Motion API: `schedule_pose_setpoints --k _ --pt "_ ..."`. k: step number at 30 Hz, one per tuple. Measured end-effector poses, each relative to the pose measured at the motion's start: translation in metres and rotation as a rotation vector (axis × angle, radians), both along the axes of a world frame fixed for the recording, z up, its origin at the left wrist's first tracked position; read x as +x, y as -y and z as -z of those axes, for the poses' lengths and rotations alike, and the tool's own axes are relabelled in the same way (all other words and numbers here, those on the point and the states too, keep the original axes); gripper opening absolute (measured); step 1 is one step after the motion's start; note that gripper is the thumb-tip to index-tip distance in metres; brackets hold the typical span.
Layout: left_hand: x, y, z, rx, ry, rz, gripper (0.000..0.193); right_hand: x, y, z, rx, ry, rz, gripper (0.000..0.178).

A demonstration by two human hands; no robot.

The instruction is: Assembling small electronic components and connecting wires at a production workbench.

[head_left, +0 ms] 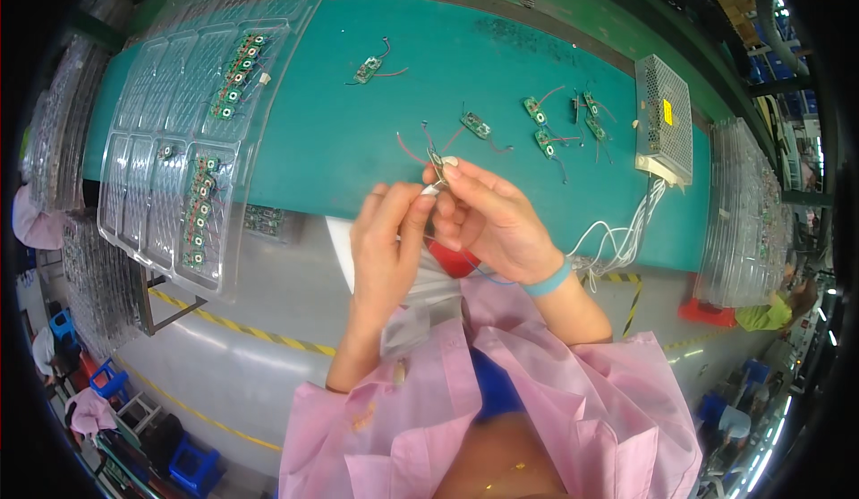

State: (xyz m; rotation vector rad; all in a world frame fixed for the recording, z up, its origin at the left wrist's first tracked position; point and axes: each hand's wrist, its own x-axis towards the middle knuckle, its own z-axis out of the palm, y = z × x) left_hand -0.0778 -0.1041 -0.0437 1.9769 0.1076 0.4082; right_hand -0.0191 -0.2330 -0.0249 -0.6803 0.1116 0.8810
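In front of my chest, over the near edge of the green bench mat, both my hands meet at a small circuit board with red and dark wires sticking up from it. My right hand, a blue band on its wrist, is closed and pinches the board between thumb and fingers. My left hand is closed too, thumb and forefinger on a small white piece at the board's lower end. The fingers partly hide where the two parts meet.
Wired circuit boards lie across the mat. A clear plastic tray with rows of boards stands at the left. A perforated metal power supply with white cables is at the right, beside stacked clear trays.
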Motion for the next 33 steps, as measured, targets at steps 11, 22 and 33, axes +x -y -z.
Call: schedule_pose_setpoints --k 11,22,33 --pt "0.003 -0.005 0.004 0.049 -0.067 0.004 0.007 0.0 -0.005 0.005 -0.018 0.012 0.031 0.025" --pt "0.017 -0.008 0.014 -0.025 -0.123 0.03 0.012 0.016 -0.012 0.021 0.024 0.04 -0.037 0.026" --pt "0.028 -0.006 0.029 -0.106 -0.069 0.018 0.014 0.029 -0.008 0.022 0.086 0.069 -0.105 0.028"
